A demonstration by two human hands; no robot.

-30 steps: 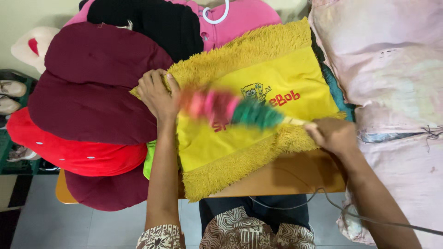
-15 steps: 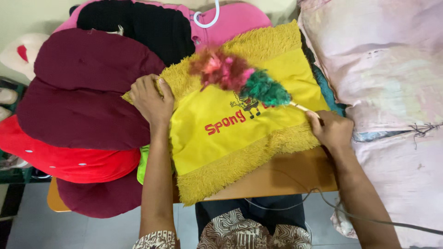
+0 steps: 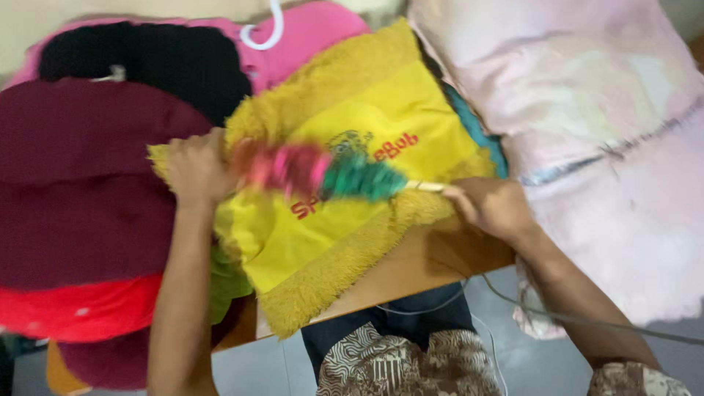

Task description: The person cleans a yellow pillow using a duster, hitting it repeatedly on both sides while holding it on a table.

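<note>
Dusting a plush yellow cushion (image 3: 367, 110), a seated person sweeps a feather duster (image 3: 323, 172) across its smooth satin-like centre panel while bracing the cover flat. The right hand (image 3: 490, 209) is clenched around the duster's pale wooden handle at about 3 o'clock of the cushion; the left hand (image 3: 192, 167) presses palm-down on the shaggy border at 9 o'clock, fingers curled over the edge, pinning rather than lifting.

The cushion lies tilted on a wooden table (image 3: 433, 257), its lower corner overhanging the near edge at 6 o'clock. Judging by the blur, the stroke is quick; it would likely go best with light, short passes running from the centre outward, the pinning hand kept clear of the feathers so the cover stays taut.

The duster's head is soft and fluffy, pink-red at the tip and green near the handle. The cushion's border is long, tufted pile in mustard yellow, a trap for dust. At 9 o'clock sits a rounded maroon cushion (image 3: 88, 183) over a red one (image 3: 81, 308); at 12, a black knitted piece (image 3: 154, 62) on pink fabric (image 3: 323, 29); at 3, a pale pink pillow (image 3: 587, 125), limp and creased.
</note>
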